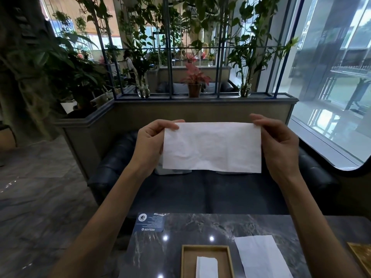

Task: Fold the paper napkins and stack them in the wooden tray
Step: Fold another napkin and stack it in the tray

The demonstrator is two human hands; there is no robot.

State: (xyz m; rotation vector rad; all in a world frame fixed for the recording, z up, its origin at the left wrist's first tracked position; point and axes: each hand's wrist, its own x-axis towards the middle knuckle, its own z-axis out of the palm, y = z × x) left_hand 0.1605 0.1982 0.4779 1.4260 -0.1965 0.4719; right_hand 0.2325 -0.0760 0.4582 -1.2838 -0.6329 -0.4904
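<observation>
The left hand (149, 145) and right hand (281, 145) each pinch an upper corner of the paper napkin (212, 147); each grip is closed on paper, stretching it flat in the air above the tabletop (200, 225), probably to square its edges for folding; the wooden tray (185, 261) at the near edge holds one folded napkin (206, 267); a flat napkin (261, 257) waits just beside it, toward the right edge.

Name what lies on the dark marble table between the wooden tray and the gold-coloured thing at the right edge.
One flat white paper napkin, beside the wooden tray, seen in the head view.
</observation>
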